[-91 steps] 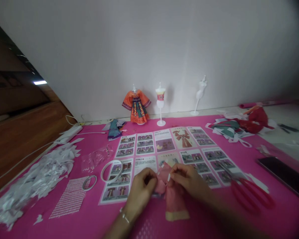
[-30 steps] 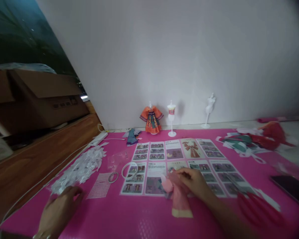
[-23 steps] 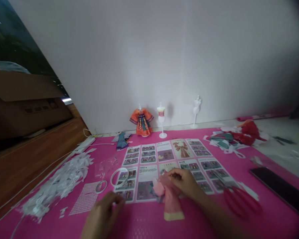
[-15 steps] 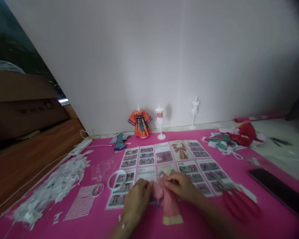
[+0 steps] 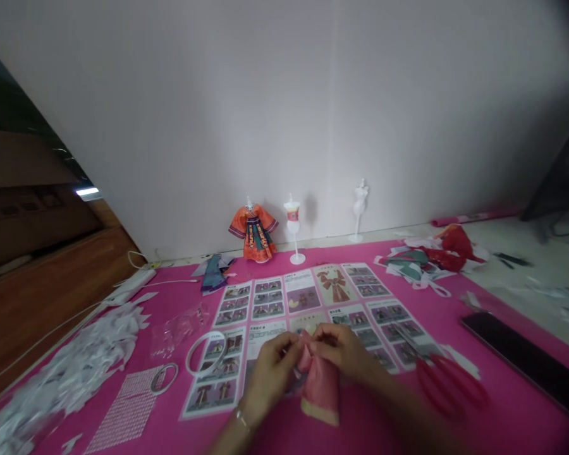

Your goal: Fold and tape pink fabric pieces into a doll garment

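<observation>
Fingers of the left hand point(image 5: 269, 373) and right hand point(image 5: 345, 351) pinch the gathered top of a small pink garment point(image 5: 323, 387) between them, at the near edge of the printed sheet point(image 5: 265, 303); its pale yellow hem points toward the person. Behind everything rises a pale wall point(image 5: 194, 95). Below it spreads a bright pink mat point(image 5: 165, 430), with that sheet lying on it. White scraps point(image 5: 80, 360) sprawl in a heap at the left. At the right lies a dark, phone-like slab point(image 5: 521, 360), then red-handled scissors point(image 5: 425, 359), their blades over the sheet. A grid of tiny studs point(image 5: 126, 411) lies near the scraps. An orange-robed mannequin point(image 5: 253, 234) stands upright before the wall. A white ring point(image 5: 188, 355) overlaps the sheet's left edge; a smaller ring point(image 5: 153, 383) overlaps the grid's corner.
</observation>
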Demonstrator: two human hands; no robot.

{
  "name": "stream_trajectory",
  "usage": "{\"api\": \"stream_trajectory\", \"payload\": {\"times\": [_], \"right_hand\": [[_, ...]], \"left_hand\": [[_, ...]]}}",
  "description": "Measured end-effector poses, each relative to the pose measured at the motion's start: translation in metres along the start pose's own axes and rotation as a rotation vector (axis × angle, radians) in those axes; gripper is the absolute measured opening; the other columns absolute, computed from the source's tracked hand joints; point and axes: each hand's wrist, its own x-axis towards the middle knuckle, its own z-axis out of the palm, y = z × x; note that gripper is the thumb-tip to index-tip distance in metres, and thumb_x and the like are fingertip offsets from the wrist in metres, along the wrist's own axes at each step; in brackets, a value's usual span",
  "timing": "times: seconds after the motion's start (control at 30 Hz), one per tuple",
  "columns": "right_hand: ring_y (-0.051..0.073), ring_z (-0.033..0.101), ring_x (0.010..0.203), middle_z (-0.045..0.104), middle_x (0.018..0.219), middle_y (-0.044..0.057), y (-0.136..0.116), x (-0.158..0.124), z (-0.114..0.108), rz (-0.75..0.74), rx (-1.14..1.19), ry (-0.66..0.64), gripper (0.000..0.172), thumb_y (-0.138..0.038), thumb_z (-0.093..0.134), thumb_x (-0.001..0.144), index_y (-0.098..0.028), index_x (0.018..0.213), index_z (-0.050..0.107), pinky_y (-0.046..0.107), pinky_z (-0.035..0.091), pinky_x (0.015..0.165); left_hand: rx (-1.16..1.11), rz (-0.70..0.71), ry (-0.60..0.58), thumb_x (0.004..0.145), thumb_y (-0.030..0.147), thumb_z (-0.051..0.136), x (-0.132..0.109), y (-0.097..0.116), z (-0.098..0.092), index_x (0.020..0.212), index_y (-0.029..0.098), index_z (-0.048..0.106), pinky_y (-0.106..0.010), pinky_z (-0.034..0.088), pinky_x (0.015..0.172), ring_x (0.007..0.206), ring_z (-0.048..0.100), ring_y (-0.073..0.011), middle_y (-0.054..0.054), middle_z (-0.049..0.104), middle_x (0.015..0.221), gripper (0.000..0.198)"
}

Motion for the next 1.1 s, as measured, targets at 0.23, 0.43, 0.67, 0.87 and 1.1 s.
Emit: {"api": "stream_trajectory", "payload": {"times": [0.23,0.43,0.67,0.87,1.1], "right_hand": [[0.013,0.055,0.06,0.062,0.062,-0.002,-0.003,0.0,-0.005,0.083,0.14,0.007,0.02,-0.035,0.065,0.075,-0.018,0.065,0.062,0.024,0.042,0.059],[0.011,0.053,0.058,0.062,0.061,-0.003,-0.002,-0.001,-0.008,0.135,0.238,-0.003,0.014,-0.03,0.067,0.07,-0.018,0.065,0.062,0.023,0.04,0.058],[0.013,0.057,0.064,0.064,0.069,-0.001,0.0,0.001,-0.008,0.161,0.262,0.024,0.01,-0.028,0.063,0.069,-0.019,0.073,0.066,0.025,0.043,0.061],[0.012,0.05,0.063,0.06,0.075,0.0,-0.008,-0.008,-0.011,-0.039,0.125,-0.051,0.012,-0.02,0.056,0.072,-0.02,0.081,0.064,0.023,0.037,0.055],[0.012,0.049,0.067,0.055,0.076,-0.002,-0.011,-0.014,-0.009,-0.21,-0.205,-0.113,0.007,-0.023,0.07,0.074,-0.02,0.075,0.064,0.023,0.037,0.06]], "left_hand": [[-0.282,-0.047,-0.08,0.074,0.03,0.062,-0.012,-0.011,-0.004,0.084,0.017,0.058,-0.022,0.033,0.054,0.058,0.043,-0.0115,0.003,0.053,0.067,0.017],[-0.295,-0.043,-0.024,0.074,0.024,0.062,-0.014,-0.018,-0.006,0.071,0.019,0.052,-0.021,0.031,0.053,0.056,0.041,-0.0108,0.005,0.048,0.061,0.012],[-0.092,0.236,-0.053,0.072,0.005,0.056,-0.018,-0.01,-0.007,0.069,0.019,0.059,-0.028,0.041,0.075,0.081,0.057,-0.0178,-0.002,0.063,0.079,0.015],[0.024,0.265,-0.039,0.072,0.003,0.057,-0.017,-0.01,-0.005,0.067,0.02,0.061,-0.032,0.04,0.077,0.081,0.059,-0.0192,-0.002,0.066,0.078,0.018],[0.038,0.197,-0.066,0.067,0.003,0.052,-0.021,-0.009,-0.01,0.069,0.02,0.06,-0.03,0.04,0.078,0.084,0.057,-0.0198,-0.003,0.064,0.081,0.019]]}}
